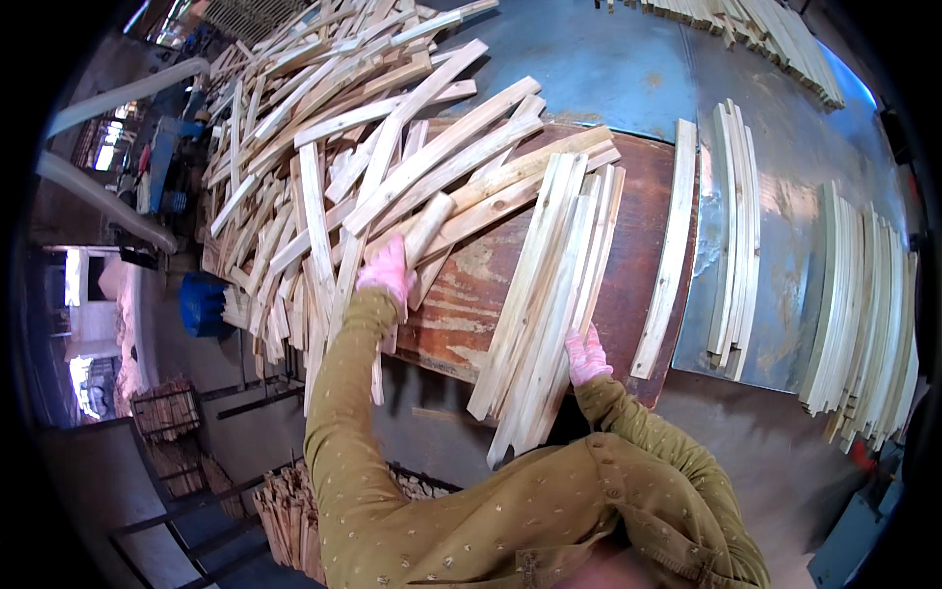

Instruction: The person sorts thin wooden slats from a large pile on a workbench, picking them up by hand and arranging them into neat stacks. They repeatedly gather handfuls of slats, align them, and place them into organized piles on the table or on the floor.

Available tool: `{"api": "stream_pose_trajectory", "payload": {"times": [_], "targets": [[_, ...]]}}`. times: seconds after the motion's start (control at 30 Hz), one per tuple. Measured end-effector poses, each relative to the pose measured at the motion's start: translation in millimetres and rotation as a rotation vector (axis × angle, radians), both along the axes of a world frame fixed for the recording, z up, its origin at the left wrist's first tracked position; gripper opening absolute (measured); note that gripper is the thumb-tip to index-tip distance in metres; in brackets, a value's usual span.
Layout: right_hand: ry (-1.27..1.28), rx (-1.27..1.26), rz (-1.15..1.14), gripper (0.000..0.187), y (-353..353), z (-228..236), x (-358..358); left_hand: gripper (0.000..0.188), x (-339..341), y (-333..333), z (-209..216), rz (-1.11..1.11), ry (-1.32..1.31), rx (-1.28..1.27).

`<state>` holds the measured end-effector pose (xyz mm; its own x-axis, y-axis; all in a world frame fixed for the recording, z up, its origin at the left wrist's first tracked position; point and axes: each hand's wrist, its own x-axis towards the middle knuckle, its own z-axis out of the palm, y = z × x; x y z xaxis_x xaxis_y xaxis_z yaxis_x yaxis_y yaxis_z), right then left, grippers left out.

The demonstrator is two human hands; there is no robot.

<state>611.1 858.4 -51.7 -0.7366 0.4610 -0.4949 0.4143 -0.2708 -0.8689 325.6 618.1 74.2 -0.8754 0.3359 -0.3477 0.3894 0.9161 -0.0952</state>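
My left hand (389, 272), in a pink glove, is closed around the near end of a pale wooden slat (428, 228) at the right side of a jumbled heap. To the right, a loose row of long wooden slats (535, 304) lies on the brown tabletop (461, 329), near ends jutting past its front edge. My right hand (588, 356), also pink-gloved, grips the near end of a narrow slat (601, 250) on the right side of this row. Its thumb is hidden.
The large slat heap (324, 128) covers the far left. A single slat (667, 250), a small stack (734, 245) and a bigger stack (859, 314) lie to the right. More slats (770, 34) lie at the far right. A blue bin (203, 305) stands left, below the heap.
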Motion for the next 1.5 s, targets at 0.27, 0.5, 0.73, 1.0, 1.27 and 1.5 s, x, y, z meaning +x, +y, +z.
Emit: {"api": "stream_pose_trajectory", "payload": {"times": [0.27,0.5,0.73,1.0,1.27,1.5], "targets": [[0.0,-0.016,-0.023,0.061,2,-25,2,0.071,47,144,10,-0.372,0.053,0.668],[0.033,-0.018,-0.021,0.06,8,-16,4,0.101,-27,107,6,-0.049,0.021,0.038],[0.026,0.057,-0.018,0.062,-8,-18,2,0.086,103,42,-66,0.167,-0.653,0.607],[0.144,0.002,0.054,0.075,-4,20,-5,0.087,238,16,-54,0.231,-0.638,0.694],[-0.179,0.2,0.246,0.086,29,75,-67,0.086,215,95,-37,0.63,-0.769,1.637],[0.161,-0.019,0.443,0.098,111,71,-179,0.108,104,153,-38,0.433,-0.498,1.025]]}}
